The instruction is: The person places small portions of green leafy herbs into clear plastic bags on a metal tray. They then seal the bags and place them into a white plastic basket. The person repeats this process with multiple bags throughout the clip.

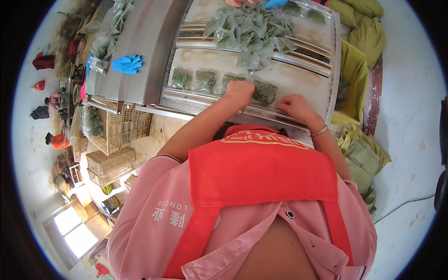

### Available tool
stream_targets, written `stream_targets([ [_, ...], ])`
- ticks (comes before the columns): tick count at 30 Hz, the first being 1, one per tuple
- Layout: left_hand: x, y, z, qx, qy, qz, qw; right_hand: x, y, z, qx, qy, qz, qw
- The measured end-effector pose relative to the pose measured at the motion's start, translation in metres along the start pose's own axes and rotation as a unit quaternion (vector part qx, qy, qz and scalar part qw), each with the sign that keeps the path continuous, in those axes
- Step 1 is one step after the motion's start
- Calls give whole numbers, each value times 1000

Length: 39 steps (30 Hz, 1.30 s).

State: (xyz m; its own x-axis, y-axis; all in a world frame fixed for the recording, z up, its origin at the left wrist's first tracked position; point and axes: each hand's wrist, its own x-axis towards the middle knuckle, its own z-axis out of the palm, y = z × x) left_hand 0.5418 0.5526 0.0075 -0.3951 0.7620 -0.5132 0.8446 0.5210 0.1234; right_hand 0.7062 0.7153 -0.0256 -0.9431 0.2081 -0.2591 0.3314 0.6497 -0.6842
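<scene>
My left hand (240,91) is curled into a loose fist at the front sealing bar of a vacuum packaging machine (301,78). It partly covers one clear bag of green contents (227,79) and borders another filled bag (265,92). Just right of that second bag, my right hand (299,106) bends its fingers over the metal rail. Whether either hand pinches a bag edge is hidden. Two more filled bags (205,80) (182,77) lie flat along the bar to the left. Beyond them a heap of filled bags (250,28) spreads across the middle rails.
The steel lid (140,42) at left carries a blue glove (128,64) and more bags (101,52). A co-worker's gloved hand (276,2) is across the machine. Yellow bin (353,80) and sacks (367,38) stand right; plastic crates (119,126) left; another person (58,140) farther off.
</scene>
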Motion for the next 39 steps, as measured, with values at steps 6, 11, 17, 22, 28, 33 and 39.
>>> stream_targets([
  [6,0,-9,-3,-5,-28,-26,999,42,-39,-8,132,137,31,981],
  [11,-6,-7,-23,-184,105,-34,977,77,-49,-5,27,115,58,991],
  [17,22,-19,-19,-479,97,-44,871,32,-36,-34,5,242,5,970],
  [22,22,16,-10,-657,-78,-66,747,-22,-13,-27,-86,231,-75,966],
  [28,20,30,18,-637,-107,-61,761,-52,-14,-17,597,230,219,737],
  [33,19,37,15,-635,-111,-69,761,-37,38,-17,702,-32,264,660],
  [39,18,21,-11,-512,-131,38,848,-42,40,-51,493,-100,147,851],
])
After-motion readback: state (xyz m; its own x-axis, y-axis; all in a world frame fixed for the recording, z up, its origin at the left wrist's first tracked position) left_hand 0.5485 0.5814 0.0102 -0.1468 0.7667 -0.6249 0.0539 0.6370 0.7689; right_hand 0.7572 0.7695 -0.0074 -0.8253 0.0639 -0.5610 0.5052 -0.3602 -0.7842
